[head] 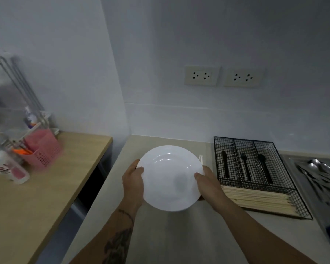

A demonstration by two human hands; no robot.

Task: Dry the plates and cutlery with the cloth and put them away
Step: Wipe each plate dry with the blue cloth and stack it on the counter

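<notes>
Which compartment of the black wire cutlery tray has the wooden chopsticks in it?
The long front compartment, nearest the person, running across the black wire tray. The three narrower back compartments each hold one black utensil instead.

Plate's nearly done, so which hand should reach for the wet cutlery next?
Probably the right hand: the loose cutlery lies to its right, past the wire organizer. The left hand could keep the white plate.
</notes>
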